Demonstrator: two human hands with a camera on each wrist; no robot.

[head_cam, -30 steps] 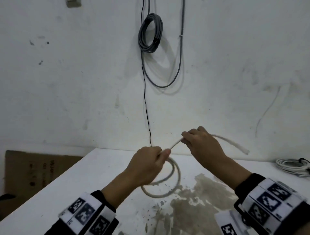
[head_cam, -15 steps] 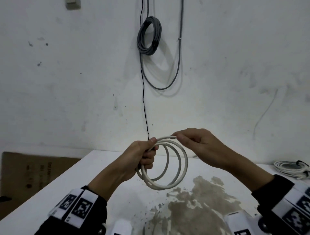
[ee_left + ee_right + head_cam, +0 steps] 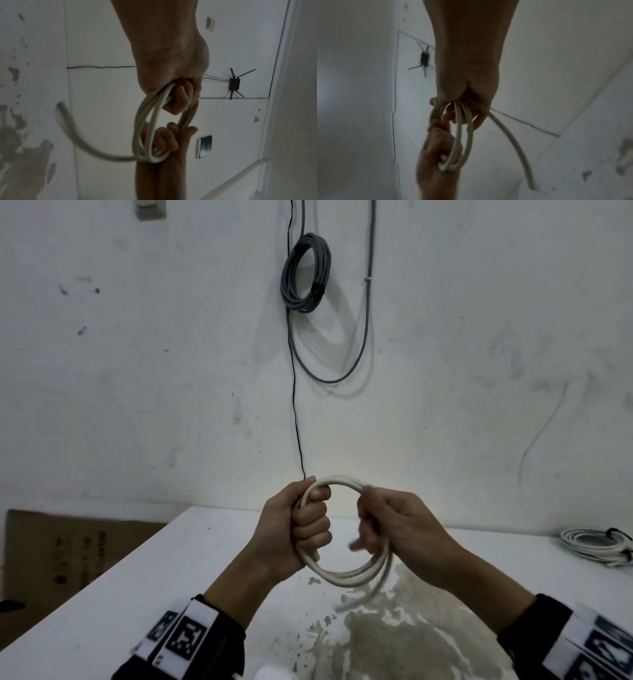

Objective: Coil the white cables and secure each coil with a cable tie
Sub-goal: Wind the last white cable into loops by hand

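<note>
A white cable coil [image 3: 346, 577] of several loops hangs upright in the air above the white table [image 3: 137, 594]. My left hand [image 3: 305, 529] grips its left side in a fist, also seen in the left wrist view as left hand [image 3: 178, 97] around the white cable coil [image 3: 145, 121]. My right hand [image 3: 380, 525] holds the coil's right side with curled fingers; the right wrist view shows my right hand [image 3: 464, 108] around the loops [image 3: 458, 142]. A loose cable end [image 3: 518, 155] trails down from it, blurred. No cable tie is visible.
Another white coil [image 3: 596, 546] lies at the table's far right. A grey cable coil [image 3: 305, 273] and a thin black wire [image 3: 296, 405] hang on the wall ahead. A cardboard box [image 3: 68, 549] stands left of the table. A brown worn patch [image 3: 394, 642] marks the tabletop.
The right hand fed more cable into the coil and moved from pinching the top to grasping the right side. The coil gained loops, and the left hand now grips it in a fist.
</note>
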